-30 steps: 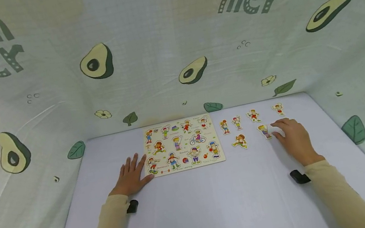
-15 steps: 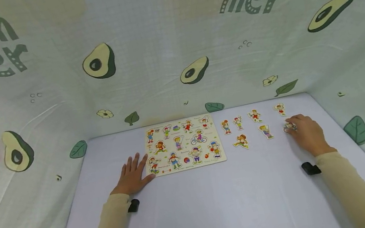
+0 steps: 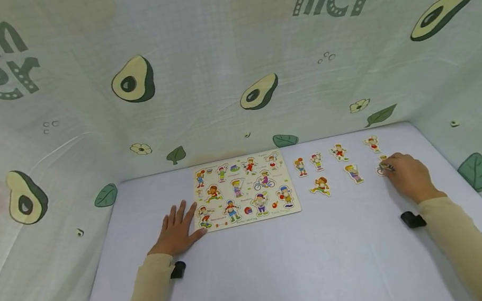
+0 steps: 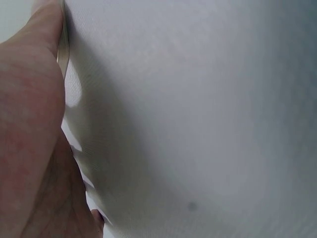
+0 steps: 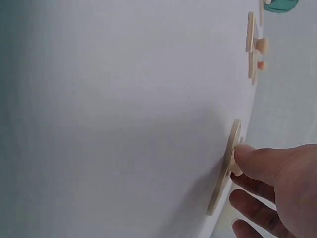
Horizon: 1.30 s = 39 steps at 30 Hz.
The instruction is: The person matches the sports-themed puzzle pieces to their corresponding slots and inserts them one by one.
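Observation:
My right hand (image 3: 409, 177) is at the right of the table, pinching a small knob (image 5: 236, 170) on a flat wooden puzzle piece (image 5: 216, 196). Its face shows a cyclist in the head view, partly hidden by the fingers. Just left of the hand lies a puzzle piece of a figure with a club (image 3: 354, 174). Above it lies a piece with a figure in red (image 3: 371, 144). My left hand (image 3: 175, 232) lies flat with fingers spread, its fingertips and thumb at the left edge of the wooden puzzle board (image 3: 252, 212), which carries printed sports figures.
Between board and right hand lie several more knobbed pieces, including a running figure (image 3: 320, 187) and a footballer (image 3: 339, 152). A cloth printed with avocados (image 3: 260, 91) hangs behind and beside the white table (image 3: 291, 270).
My right hand has moved right, away from the piece with the club, and the cyclist piece has come into sight at its fingertips. The left hand has stayed at the board's edge.

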Available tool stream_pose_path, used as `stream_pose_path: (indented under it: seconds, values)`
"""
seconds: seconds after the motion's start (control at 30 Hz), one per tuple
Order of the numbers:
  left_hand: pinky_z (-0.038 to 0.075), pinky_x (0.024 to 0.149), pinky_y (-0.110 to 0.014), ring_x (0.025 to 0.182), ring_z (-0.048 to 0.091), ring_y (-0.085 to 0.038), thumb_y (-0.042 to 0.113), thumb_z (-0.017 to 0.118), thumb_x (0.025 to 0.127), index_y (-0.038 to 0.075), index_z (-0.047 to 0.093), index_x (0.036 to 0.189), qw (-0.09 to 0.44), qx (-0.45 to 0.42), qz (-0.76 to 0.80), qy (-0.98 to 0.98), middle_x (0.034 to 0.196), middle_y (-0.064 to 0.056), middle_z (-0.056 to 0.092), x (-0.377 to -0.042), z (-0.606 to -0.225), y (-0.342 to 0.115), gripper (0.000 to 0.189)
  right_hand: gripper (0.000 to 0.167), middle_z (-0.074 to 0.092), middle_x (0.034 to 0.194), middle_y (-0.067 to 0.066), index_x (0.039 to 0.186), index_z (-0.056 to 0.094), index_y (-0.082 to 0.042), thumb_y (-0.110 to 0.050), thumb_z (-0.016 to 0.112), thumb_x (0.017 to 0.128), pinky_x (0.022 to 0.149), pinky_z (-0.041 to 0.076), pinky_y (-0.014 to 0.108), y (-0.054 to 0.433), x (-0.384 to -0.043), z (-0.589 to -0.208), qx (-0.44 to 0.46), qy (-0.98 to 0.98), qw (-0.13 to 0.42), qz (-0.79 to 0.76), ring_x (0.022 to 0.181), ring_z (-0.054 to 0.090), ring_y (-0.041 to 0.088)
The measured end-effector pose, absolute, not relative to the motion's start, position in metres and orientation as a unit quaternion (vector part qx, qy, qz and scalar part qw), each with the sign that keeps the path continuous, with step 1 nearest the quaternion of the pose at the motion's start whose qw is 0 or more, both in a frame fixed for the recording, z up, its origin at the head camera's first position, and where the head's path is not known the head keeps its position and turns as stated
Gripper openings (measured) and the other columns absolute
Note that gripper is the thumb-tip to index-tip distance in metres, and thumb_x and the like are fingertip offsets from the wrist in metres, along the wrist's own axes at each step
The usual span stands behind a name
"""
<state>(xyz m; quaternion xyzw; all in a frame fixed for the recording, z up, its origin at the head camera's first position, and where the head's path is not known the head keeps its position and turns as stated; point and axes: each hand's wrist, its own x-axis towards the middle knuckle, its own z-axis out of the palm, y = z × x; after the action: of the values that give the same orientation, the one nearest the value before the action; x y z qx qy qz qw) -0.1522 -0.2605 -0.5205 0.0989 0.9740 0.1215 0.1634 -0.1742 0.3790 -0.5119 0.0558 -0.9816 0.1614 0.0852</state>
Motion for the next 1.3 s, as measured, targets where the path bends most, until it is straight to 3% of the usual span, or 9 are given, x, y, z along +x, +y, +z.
stream_pose_path:
  seconds: [0.3,0.47,1.3]
  values:
    - [0.003,0.127,-0.069,0.159,0.000,-0.055,0.052,0.065,0.101,0.010,0.020,0.170,0.146,0.103,0.128,0.975,0.175,-0.026,0.005,-0.156,-0.533,-0.265,0.092,0.016,0.071,0.100,0.032,0.104,0.076,0.011,0.009,0.072,0.089,0.075,0.053,0.067,0.379,-0.182,-0.507,0.041,-0.980,0.077,0.178,0.094,0.066,0.057]
    - [0.003,0.126,-0.070,0.159,0.000,-0.056,0.049,0.065,0.102,0.009,0.021,0.169,0.142,0.108,0.129,0.975,0.175,-0.028,0.006,-0.155,-0.533,-0.265,0.090,0.014,0.072,0.102,0.034,0.102,0.076,0.012,0.012,0.068,0.092,0.077,0.054,0.067,0.377,-0.184,-0.507,0.024,-0.979,0.077,0.189,0.096,0.067,0.058]
    - [0.001,0.126,-0.070,0.159,-0.002,-0.055,0.055,0.064,0.101,0.010,0.020,0.170,0.148,0.107,0.135,0.974,0.175,-0.027,0.004,-0.159,-0.538,-0.269,0.093,0.008,0.073,0.099,0.031,0.097,0.078,0.008,0.007,0.077,0.089,0.072,0.051,0.065,0.379,-0.187,-0.513,0.049,-0.980,0.099,0.163,0.090,0.064,0.053]
